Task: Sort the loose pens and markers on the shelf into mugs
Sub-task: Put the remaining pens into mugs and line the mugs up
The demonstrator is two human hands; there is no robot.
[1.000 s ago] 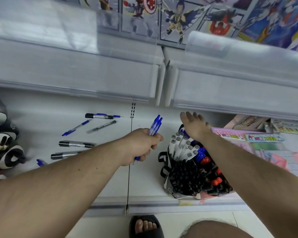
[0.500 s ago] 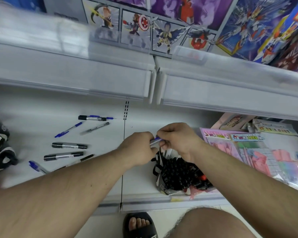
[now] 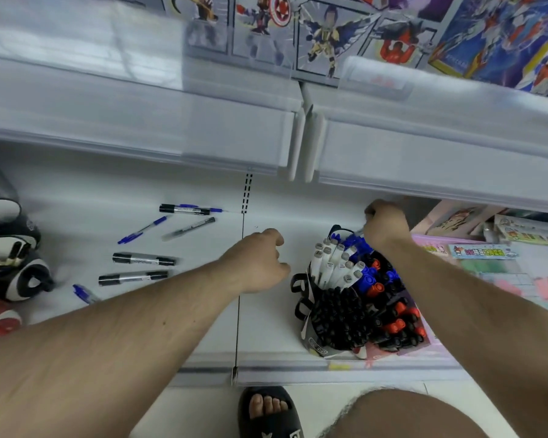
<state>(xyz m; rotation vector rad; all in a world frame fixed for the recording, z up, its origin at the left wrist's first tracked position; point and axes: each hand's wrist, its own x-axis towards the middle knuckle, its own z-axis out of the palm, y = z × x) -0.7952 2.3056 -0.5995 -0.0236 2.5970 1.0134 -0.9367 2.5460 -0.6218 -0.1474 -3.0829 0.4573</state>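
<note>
Several loose pens and markers lie on the white shelf (image 3: 266,327) at the left: a black marker (image 3: 184,210), a blue pen (image 3: 141,230), a grey pen (image 3: 189,229), two more black markers (image 3: 143,259) (image 3: 133,278) and a blue-capped pen (image 3: 83,294). Mugs packed with markers (image 3: 355,298) stand at the right. My right hand (image 3: 385,224) grips blue pens (image 3: 356,233) over the far mug. My left hand (image 3: 260,262) hovers over the shelf with loosely curled fingers and holds nothing.
Black-and-white mugs (image 3: 16,273) stand at the far left, one with pens in it. Pink stationery packs (image 3: 487,263) lie at the right. An upper shelf edge (image 3: 203,137) overhangs the work area. My sandalled foot (image 3: 266,412) is below on the floor.
The blue pens passed from my left hand to my right hand. My right hand then carried them right, over the far mug. My left hand let go and drew back, empty.
</note>
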